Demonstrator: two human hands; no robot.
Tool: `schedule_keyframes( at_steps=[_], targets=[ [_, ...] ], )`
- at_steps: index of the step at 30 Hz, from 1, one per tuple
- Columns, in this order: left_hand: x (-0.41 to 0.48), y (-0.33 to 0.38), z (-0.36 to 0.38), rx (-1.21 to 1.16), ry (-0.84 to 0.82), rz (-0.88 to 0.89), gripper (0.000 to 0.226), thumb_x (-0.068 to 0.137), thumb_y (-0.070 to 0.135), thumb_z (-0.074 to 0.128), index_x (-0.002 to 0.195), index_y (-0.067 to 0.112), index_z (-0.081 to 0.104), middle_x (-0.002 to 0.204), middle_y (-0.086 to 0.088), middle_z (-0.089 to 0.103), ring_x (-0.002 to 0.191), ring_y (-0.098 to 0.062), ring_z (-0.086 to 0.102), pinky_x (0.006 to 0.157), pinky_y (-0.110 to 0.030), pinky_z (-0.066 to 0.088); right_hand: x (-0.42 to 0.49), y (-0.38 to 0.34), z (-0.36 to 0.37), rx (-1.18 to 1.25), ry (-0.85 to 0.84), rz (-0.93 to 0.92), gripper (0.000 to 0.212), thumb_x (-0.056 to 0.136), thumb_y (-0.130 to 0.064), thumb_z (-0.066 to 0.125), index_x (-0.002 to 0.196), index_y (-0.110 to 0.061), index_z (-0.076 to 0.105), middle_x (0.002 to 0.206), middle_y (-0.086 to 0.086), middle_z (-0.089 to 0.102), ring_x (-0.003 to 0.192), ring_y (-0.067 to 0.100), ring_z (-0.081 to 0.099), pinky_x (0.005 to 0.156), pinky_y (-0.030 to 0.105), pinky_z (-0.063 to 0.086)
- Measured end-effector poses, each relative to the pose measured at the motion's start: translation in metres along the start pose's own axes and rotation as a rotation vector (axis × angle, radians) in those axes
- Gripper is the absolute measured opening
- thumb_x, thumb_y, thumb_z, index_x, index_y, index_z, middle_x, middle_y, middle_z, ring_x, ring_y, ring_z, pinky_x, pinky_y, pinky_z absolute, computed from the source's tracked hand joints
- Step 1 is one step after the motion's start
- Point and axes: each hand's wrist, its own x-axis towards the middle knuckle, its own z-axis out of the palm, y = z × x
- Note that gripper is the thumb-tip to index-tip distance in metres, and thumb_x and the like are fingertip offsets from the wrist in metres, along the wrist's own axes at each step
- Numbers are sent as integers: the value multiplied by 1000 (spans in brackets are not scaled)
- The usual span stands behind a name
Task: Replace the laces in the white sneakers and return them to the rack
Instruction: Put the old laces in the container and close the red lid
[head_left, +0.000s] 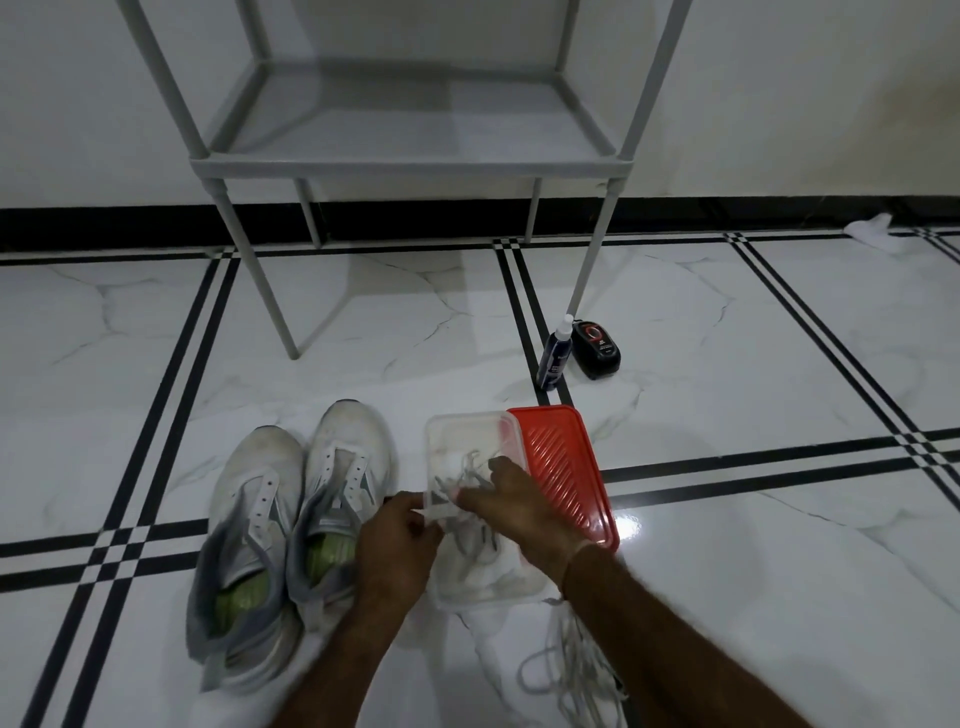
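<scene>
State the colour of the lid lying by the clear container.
The lid is red, seen in the head view.

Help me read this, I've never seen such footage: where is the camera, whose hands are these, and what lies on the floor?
There is no machine: one camera worn on a person's head looks down at their bare hands. On the tiled floor stand two white sneakers without laces, before a grey rack. Beside them is a clear box of laces, its red lid next to it. The left hand pinches what looks like a lace end at the box's edge; the right hand reaches into the box, but whether it grips anything is unclear. More loose laces lie nearer the person; a spray bottle and a small black item sit farther off.
</scene>
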Motion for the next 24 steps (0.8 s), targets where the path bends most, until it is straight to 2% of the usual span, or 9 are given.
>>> schedule_keyframes(
  at_steps=[3, 5, 8, 11, 13, 16, 18, 21, 24],
  targets=[
    [3, -7, 5, -158, 10, -113, 19, 79, 13, 82, 86, 19, 65, 71, -2, 71, 67, -26, 70, 67, -52, 60, -1, 6, -4, -329, 83, -119, 44, 95, -20, 68, 134, -3, 57, 132, 10, 63, 118, 25, 62, 95, 25, 50],
    [4, -5, 6, -225, 4, -151, 18, 80, 10, 81, 88, 12, 65, 74, -9, 71, 68, -30, 70, 63, -53, 61, -8, 10, -9, -289, 160, -301, 32, 97, -12, 66, 129, -9, 66, 126, 5, 69, 108, 18, 69, 84, 17, 54],
    [6, -9, 7, -302, -19, -174, 18, 83, 9, 80, 90, 5, 64, 77, -16, 69, 59, -26, 65, 58, -47, 59, -10, 19, -26, -156, 411, -400, 30, 96, -22, 70, 125, -22, 63, 117, -6, 66, 97, 9, 68, 76, 28, 60],
    [8, -14, 11, -388, -53, -197, 22, 83, 8, 80, 92, -1, 61, 76, -16, 65, 59, -25, 61, 59, -40, 54, 5, 38, -62, -466, 620, -63, 62, 88, -41, 74, 139, -17, 48, 133, 7, 53, 120, 27, 54, 99, 44, 49],
    [8, -14, 10, -423, -74, -204, 25, 83, 9, 80, 93, -2, 60, 75, -16, 64, 57, -24, 59, 57, -37, 51, 12, 48, -76, -513, 533, 203, 85, 79, -52, 80, 143, -13, 40, 139, 14, 47, 128, 36, 48, 106, 53, 44],
    [9, -15, 10, -435, -97, -200, 26, 84, 9, 80, 91, -2, 58, 72, -14, 61, 51, -20, 56, 53, -33, 49, 23, 65, -80, -431, 491, 329, 91, 72, -52, 87, 138, -11, 40, 138, 15, 48, 129, 39, 49, 105, 56, 44],
    [10, -16, 9, -450, -97, -199, 24, 84, 10, 80, 88, 1, 58, 73, -14, 59, 56, -20, 55, 53, -32, 48, 29, 76, -86, -348, 523, 322, 80, 70, -51, 88, 129, -12, 51, 130, 12, 58, 119, 36, 58, 101, 53, 50],
    [10, -17, 7, -481, -103, -209, 22, 85, 10, 79, 88, 2, 59, 74, -13, 58, 63, -22, 55, 53, -30, 49, 20, 72, -97, -49, 417, 184, 38, 84, -36, 81, 113, -19, 64, 117, 10, 72, 97, 25, 70, 86, 44, 58],
    [10, -16, 10, -523, -105, -217, 22, 85, 10, 79, 87, 3, 59, 72, -13, 60, 59, -21, 54, 48, -28, 46, -3, 49, -97, 44, 320, -32, 19, 96, -22, 67, 108, -34, 59, 113, -2, 71, 100, 20, 69, 76, 31, 54]
  ],
)
